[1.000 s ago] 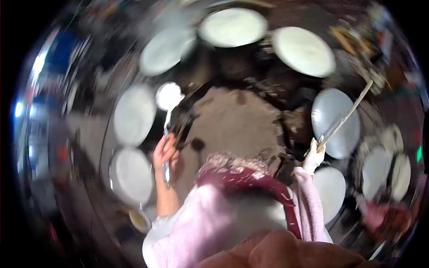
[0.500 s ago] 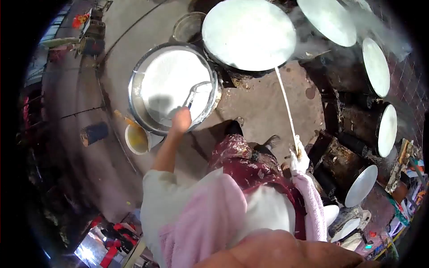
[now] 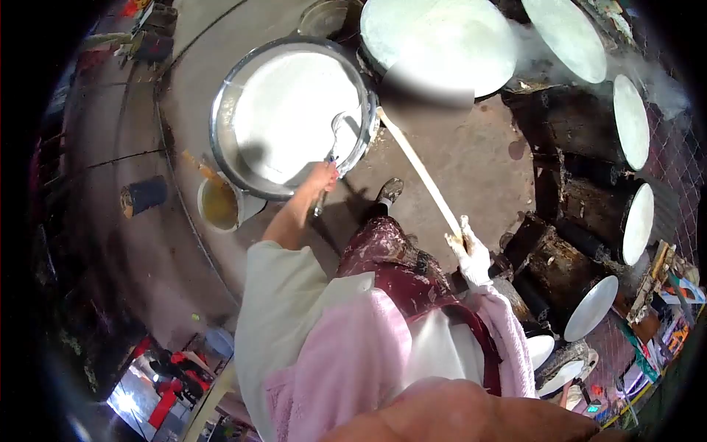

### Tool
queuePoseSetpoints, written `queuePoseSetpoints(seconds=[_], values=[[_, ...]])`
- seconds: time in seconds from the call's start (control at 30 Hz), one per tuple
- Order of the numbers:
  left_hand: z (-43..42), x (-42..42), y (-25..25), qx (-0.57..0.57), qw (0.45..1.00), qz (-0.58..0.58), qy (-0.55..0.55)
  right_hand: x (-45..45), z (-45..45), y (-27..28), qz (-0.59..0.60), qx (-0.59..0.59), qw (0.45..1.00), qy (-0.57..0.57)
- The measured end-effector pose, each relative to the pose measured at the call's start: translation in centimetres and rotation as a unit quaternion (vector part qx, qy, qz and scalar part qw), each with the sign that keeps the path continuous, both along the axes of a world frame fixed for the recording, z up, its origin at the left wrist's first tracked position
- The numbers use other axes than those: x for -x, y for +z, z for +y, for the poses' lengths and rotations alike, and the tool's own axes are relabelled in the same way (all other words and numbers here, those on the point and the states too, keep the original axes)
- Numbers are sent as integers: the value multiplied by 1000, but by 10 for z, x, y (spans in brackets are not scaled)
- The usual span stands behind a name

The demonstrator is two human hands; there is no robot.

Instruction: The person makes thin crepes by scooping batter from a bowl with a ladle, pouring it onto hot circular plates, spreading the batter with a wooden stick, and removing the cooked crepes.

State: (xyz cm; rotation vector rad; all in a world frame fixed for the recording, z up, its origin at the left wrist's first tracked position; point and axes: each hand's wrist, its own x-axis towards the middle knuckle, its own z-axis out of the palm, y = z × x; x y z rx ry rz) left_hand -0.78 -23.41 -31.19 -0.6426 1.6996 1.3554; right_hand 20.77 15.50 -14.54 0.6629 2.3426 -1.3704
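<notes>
A large metal basin (image 3: 227,103) of white liquid (image 3: 294,110) stands ahead and to the left. My bare left hand (image 3: 318,178) is closed around the handle of a ladle (image 3: 337,136), at the basin's near rim; the ladle's head is over or in the liquid, I cannot tell which. My right hand (image 3: 473,259), in a whitish glove, grips the near end of a long pale wooden stick (image 3: 420,169). The stick slants forward and left, with its far end close to the basin's right side.
Wide pans with pale round tops (image 3: 442,37) curve along the right, several on dark drum-like stands (image 3: 582,132). Steam drifts at the upper right. A white bucket (image 3: 221,206) of yellowish liquid and a dark cylinder (image 3: 143,196) stand on the left floor.
The stick's far end has swung left from the big pan to beside the basin. The ladle has shifted toward the basin's near right edge. The view has moved somewhat.
</notes>
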Motion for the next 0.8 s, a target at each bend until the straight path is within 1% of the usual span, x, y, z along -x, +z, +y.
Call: queuePoseSetpoints(seconds=[0.03,0.07,0.1,0.13,0.17,0.2,0.23,0.27,0.3,0.33,0.37,0.4,0.43,0.47,0.53,0.57,0.6,0.63,0.7,0.73,0.77,0.8], values=[[9,-18,11,-34,996,-40,78,2,-6,4,-22,-18,999,37],[11,-34,14,-86,988,-47,118,-3,-18,-6,36,-32,997,56],[14,-52,17,-138,977,-54,155,-10,-24,-12,-20,-7,998,62],[27,-67,43,-212,950,-78,214,-21,-33,-29,-27,23,997,71],[24,-81,24,-312,913,-101,242,-23,-47,-31,-32,52,995,79],[25,-95,6,-382,875,-97,280,-25,-54,-31,-163,23,977,135],[33,-106,-1,-452,830,-95,314,-35,-66,-44,-232,55,963,124],[45,-110,6,-517,793,-77,313,-53,-74,-56,-180,121,971,104],[61,-123,26,-583,738,-47,336,-76,-81,-61,-119,182,973,83],[67,-127,45,-605,698,-68,377,-85,-85,-61,-114,210,970,39],[73,-131,65,-623,656,-91,417,-92,-82,-49,-115,190,974,52],[76,-134,88,-692,549,-143,446,-95,-77,-27,-116,168,977,65],[74,-134,110,-687,550,-140,454,-99,-73,-14,-116,147,979,81],[73,-135,136,-693,547,-136,449,-112,-70,-18,-75,195,976,65],[65,-133,190,-705,543,-126,439,-112,-67,4,-40,206,975,70],[56,-133,208,-710,543,-121,433,-113,-65,13,-23,212,974,72],[39,-124,212,-719,573,-100,380,-113,-60,16,-16,226,972,69],[40,-129,262,-709,588,-71,383,-111,-57,23,32,220,973,62],[27,-128,323,-666,684,40,294,-111,-51,50,128,207,969,46],[19,-127,343,-698,663,64,264,-113,-46,62,157,190,969,35],[12,-125,360,-728,640,89,231,-118,-45,58,244,236,941,-20],[3,-118,365,-717,649,146,210,-120,-40,56,279,231,931,-46]])
